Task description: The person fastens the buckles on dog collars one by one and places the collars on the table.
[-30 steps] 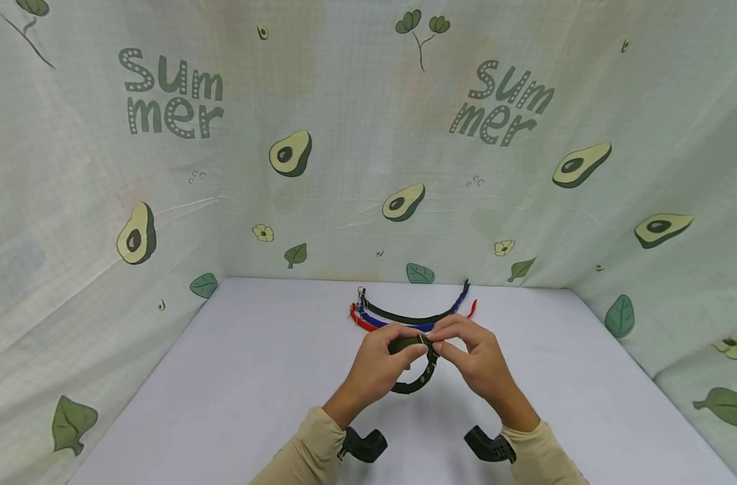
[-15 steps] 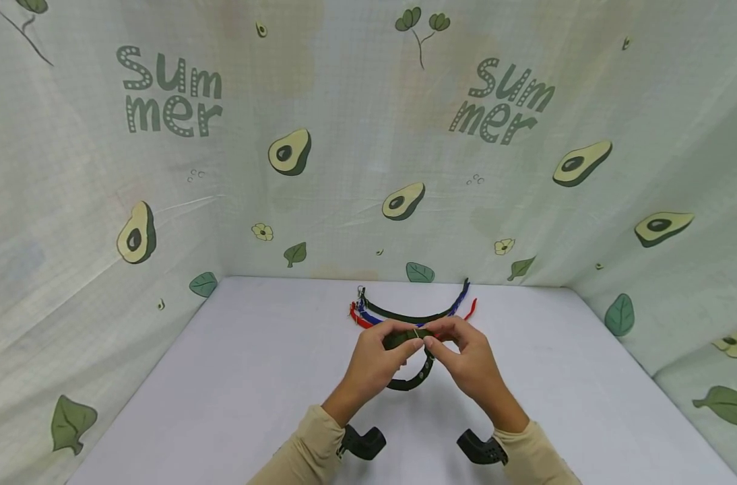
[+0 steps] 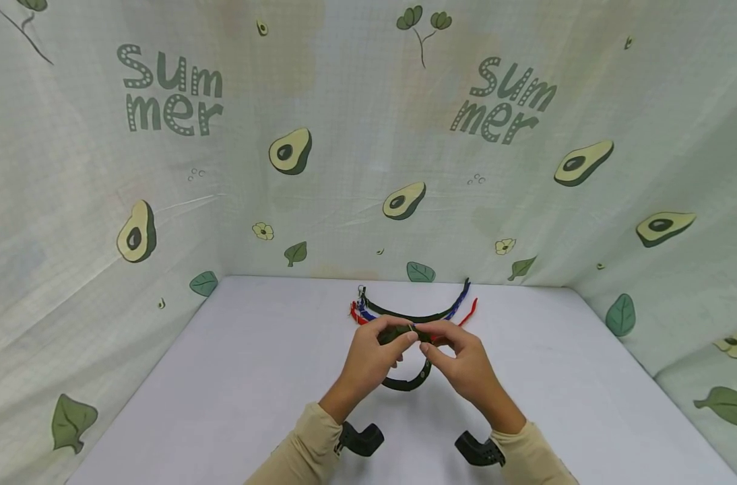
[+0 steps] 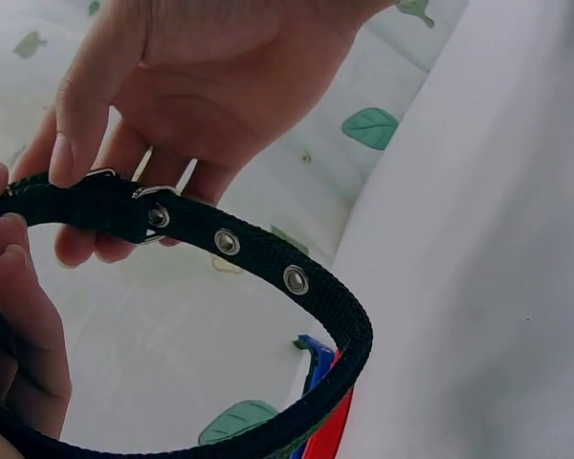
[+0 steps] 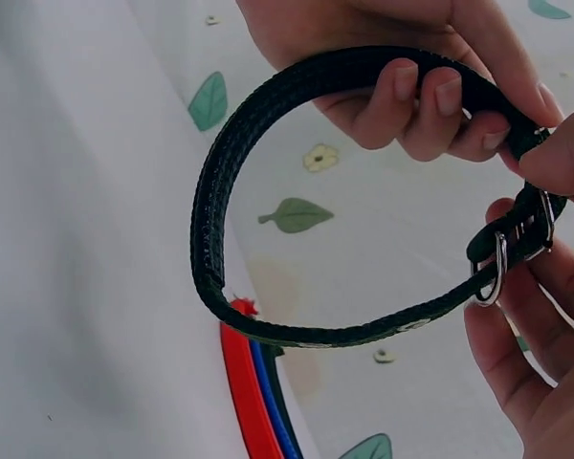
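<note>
A dark green collar (image 3: 407,385) with metal eyelets is looped between both hands, above the white table. My left hand (image 3: 365,357) grips the strap, its fingers curled round it in the right wrist view. My right hand (image 3: 465,360) pinches the strap beside the metal buckle (image 5: 545,225), thumb on one side and fingers behind. A metal D-ring (image 5: 498,273) sits close to the buckle. Eyelets (image 4: 227,242) line the strap in the left wrist view. Fingers partly cover the strap end, so how far it passes through the buckle cannot be told.
Behind the hands, a second dark collar (image 3: 413,319), a blue collar (image 3: 458,304) and a red collar (image 3: 469,312) lie curved on the white table (image 3: 253,377). A patterned cloth (image 3: 344,215) hangs around its back and sides. Black wrist mounts (image 3: 361,439) are worn on both arms.
Both hands have drifted slightly left with the collar. The right hand has come nearer the left, its thumb now lower on the strap, and the buckle has shifted left.
</note>
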Demonstrator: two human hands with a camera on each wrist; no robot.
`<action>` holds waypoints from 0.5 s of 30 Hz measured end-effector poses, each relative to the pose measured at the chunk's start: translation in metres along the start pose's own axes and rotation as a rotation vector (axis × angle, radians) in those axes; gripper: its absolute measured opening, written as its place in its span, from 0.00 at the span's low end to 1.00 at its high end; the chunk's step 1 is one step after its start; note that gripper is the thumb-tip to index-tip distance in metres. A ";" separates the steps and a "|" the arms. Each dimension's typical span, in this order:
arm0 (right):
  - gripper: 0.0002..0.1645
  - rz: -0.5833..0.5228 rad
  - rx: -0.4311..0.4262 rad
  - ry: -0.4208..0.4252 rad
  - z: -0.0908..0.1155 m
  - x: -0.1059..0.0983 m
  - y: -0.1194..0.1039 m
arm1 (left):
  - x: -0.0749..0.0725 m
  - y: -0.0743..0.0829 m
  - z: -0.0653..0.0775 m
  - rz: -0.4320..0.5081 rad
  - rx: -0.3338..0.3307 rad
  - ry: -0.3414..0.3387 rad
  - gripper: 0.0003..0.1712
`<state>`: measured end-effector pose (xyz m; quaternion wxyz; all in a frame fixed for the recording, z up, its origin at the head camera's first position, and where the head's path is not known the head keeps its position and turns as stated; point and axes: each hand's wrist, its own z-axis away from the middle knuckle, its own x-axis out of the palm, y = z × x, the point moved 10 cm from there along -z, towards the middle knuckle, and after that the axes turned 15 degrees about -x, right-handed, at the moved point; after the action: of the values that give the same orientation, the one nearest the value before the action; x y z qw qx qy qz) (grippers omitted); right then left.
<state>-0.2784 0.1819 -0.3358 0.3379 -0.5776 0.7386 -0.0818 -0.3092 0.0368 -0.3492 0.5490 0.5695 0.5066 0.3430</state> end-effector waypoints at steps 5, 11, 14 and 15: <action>0.20 0.004 -0.047 -0.012 -0.004 0.004 -0.013 | -0.001 -0.002 0.000 -0.011 -0.016 0.013 0.15; 0.19 0.028 -0.076 -0.026 -0.010 0.005 -0.028 | -0.002 -0.007 -0.002 0.017 -0.048 0.014 0.16; 0.20 0.049 -0.039 -0.018 -0.005 0.006 -0.014 | -0.002 -0.010 -0.003 0.052 -0.072 0.000 0.15; 0.20 0.058 -0.018 -0.012 -0.003 0.005 -0.009 | -0.002 -0.010 -0.003 0.063 -0.081 -0.003 0.15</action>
<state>-0.2737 0.1735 -0.3310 0.3391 -0.5596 0.7537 -0.0618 -0.3151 0.0342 -0.3583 0.5614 0.5630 0.4733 0.3793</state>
